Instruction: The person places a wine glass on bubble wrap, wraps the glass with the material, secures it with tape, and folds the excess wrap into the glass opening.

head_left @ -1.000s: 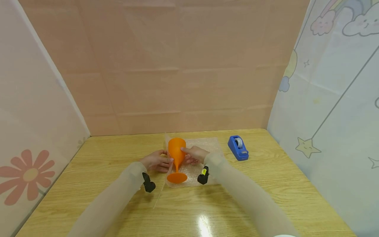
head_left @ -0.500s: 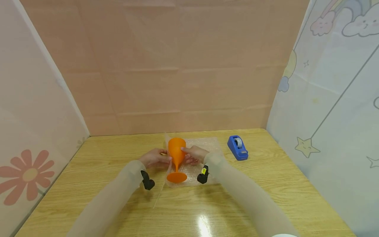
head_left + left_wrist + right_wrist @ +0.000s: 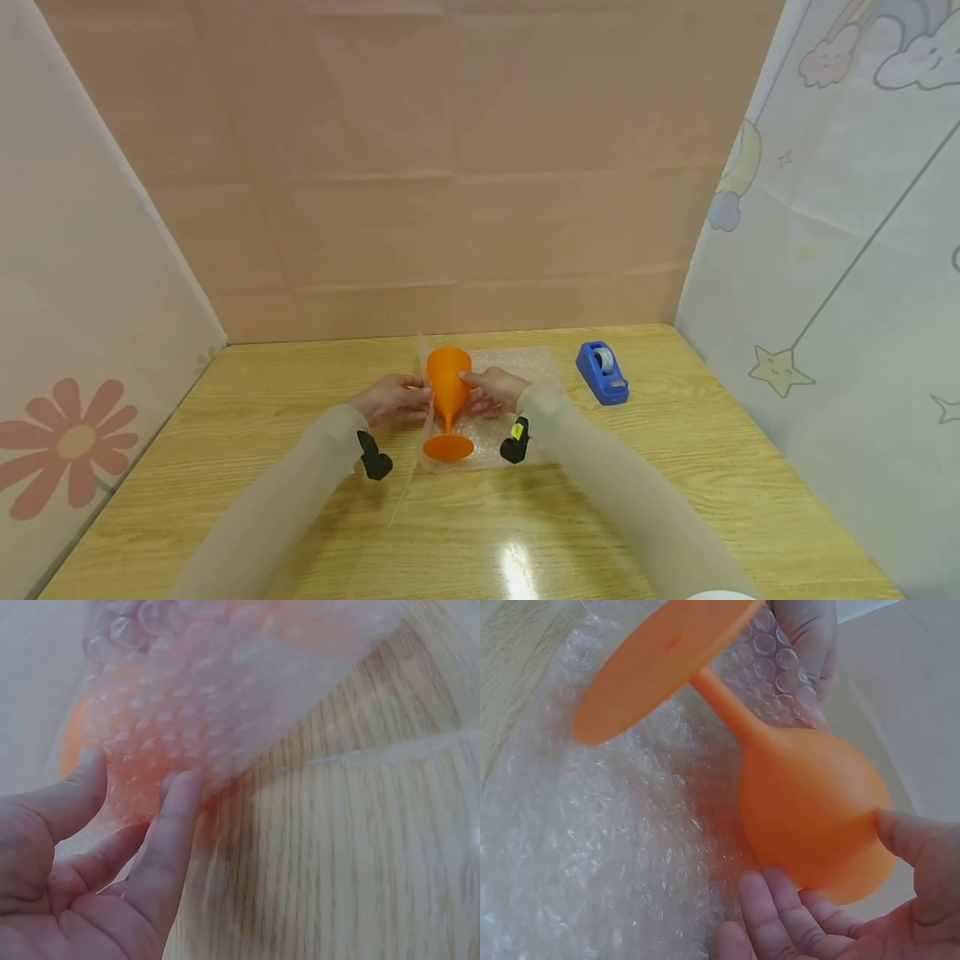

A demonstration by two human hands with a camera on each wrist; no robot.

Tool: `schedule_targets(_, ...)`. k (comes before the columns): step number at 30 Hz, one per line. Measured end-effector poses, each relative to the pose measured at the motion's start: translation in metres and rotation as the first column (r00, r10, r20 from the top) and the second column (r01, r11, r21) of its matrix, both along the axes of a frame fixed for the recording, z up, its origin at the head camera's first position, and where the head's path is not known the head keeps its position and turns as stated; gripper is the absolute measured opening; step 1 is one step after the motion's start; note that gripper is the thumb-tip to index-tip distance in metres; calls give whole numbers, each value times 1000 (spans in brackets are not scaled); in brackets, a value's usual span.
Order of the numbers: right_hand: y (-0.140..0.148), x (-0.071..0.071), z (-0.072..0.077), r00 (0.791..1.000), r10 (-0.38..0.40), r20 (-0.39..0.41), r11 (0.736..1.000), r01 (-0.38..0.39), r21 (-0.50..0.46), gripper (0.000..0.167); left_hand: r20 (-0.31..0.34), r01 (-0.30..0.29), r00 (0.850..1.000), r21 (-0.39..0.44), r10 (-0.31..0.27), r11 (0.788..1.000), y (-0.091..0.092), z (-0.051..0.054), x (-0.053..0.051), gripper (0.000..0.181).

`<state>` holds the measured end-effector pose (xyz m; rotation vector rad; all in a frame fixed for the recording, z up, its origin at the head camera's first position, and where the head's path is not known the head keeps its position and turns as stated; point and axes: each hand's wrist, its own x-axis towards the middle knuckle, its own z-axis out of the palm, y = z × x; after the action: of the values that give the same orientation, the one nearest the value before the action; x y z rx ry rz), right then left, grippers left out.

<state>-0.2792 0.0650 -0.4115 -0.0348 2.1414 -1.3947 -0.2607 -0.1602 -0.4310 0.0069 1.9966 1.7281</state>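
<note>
Two hands at an orange goblet [image 3: 448, 379] lying on bubble wrap [image 3: 528, 360].
The goblet is on its side toward the far edge of the desk [image 3: 705, 450], left of centre, its bowl pointing to that edge and its foot to the near one. The right hand [image 3: 497, 390] is clamped on the bowl, thumb on one side, fingers curled under it. The left hand [image 3: 393, 398], its fingers fairly straight and thumb spread apart from them, touches the outside of the wrap's left part, which stands raised beside the bowl. A blue tape dispenser [image 3: 602, 375] sits apart from the wrap, toward the desk's far right corner.
</note>
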Motion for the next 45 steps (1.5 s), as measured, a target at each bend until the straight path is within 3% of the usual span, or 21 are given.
schedule_targets(4, 0, 1, 1, 1000, 1, 1, 1000, -1, -3, 46, 8, -24, 1000, 5, 24, 1000, 2, 0, 0, 43)
schedule_targets(29, 8, -2, -2, 997, -10, 72, 998, 14, -59, 45, -1, -8, 1000, -7, 8, 1000, 8, 11, 1, 45)
schedule_targets(45, 16, -9, -9, 994, -13, 104, 996, 22, -91, 45, -46, -14, 999, -128, 8, 992, 19, 19, 0, 38)
